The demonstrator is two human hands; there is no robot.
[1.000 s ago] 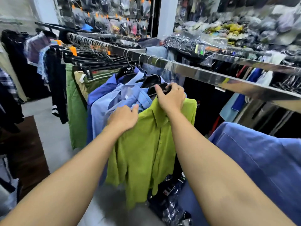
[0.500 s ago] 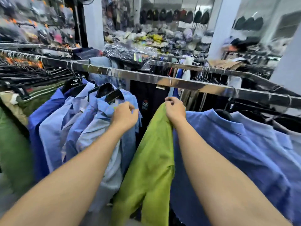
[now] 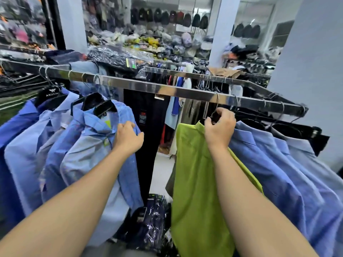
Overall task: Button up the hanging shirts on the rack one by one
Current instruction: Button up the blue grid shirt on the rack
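From the head view, my right hand (image 3: 220, 127) is gripping the hanger of the green shirt (image 3: 200, 182) under the rail (image 3: 167, 89), my left hand (image 3: 128, 137) is pinching the blue shirt (image 3: 89, 154), so I judge I am choosing the next shirt to button.

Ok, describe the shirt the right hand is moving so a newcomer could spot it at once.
Find the shiny metal rail running across the shop. Near its right half, the right hand holds a hanger just below the rail. From it hangs the lime green shirt, the only green one between two groups of blue shirts.
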